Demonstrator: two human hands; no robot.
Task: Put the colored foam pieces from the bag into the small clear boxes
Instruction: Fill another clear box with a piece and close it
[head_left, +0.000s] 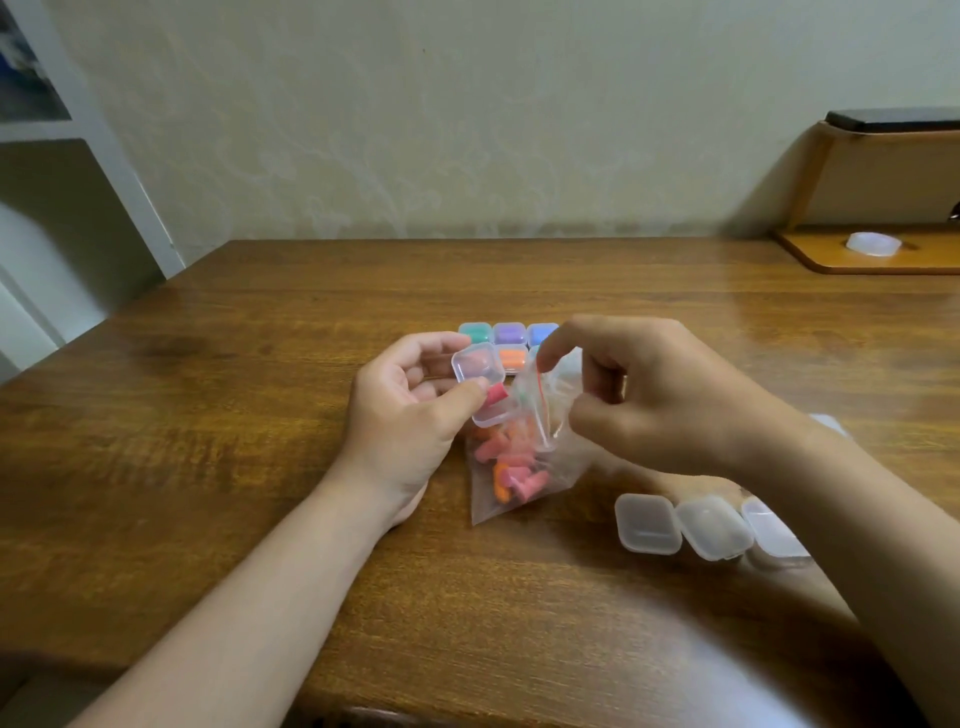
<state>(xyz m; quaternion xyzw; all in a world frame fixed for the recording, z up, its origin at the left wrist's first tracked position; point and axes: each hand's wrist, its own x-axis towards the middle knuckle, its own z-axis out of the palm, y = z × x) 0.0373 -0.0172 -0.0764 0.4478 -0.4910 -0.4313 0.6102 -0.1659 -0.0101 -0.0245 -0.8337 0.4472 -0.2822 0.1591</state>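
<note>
The left hand (410, 410) grips a small square clear box (480, 379), lid open, with a pink foam piece (496, 397) inside. The right hand (670, 400) pinches the rim of a thin clear bag (519, 499) holding pink and orange foam at the middle of the wooden worktop (260, 415). Empty boxes (685, 525) lie toward its right edge.

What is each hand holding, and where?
Left hand grips the small clear plastic box by its edges; right hand pinches the clear zip bag at its top edge.
</note>
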